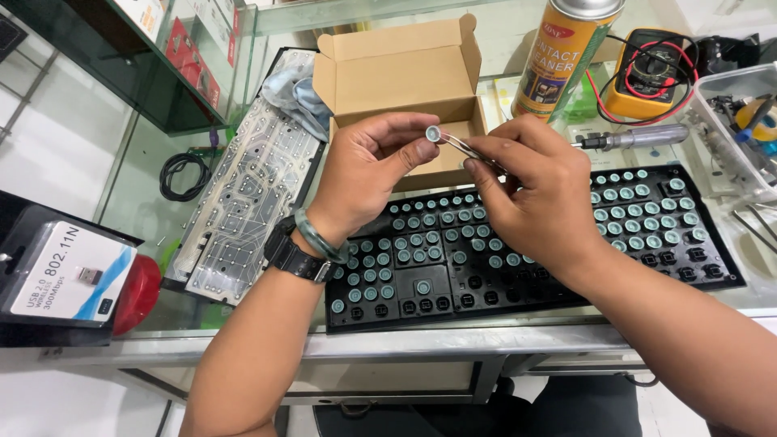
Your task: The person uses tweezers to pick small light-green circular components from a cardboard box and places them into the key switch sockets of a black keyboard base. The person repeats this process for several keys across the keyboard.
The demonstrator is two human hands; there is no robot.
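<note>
Desk (243, 344): glass-topped; its front edge runs just below the keyboard base, with things crowding the back and both sides.
Keyboard base (534, 271): black, flat near the front edge, studded with grey rubber domes; bare sockets along its lower rows.
Membrane sheet (243, 210): clear, lying left of the base, well apart from the hands.
Cardboard box (405, 73): open, just behind the hands.
Spray can (558, 57): upright, right of the box.
Open room: mostly the air above the base, where both hands hover.
Left hand (364, 174): curled, thumb and forefinger pinching a rubber dome (434, 133).
Right hand (538, 190): closed around metal tweezers (469, 150), tips at the dome.
</note>
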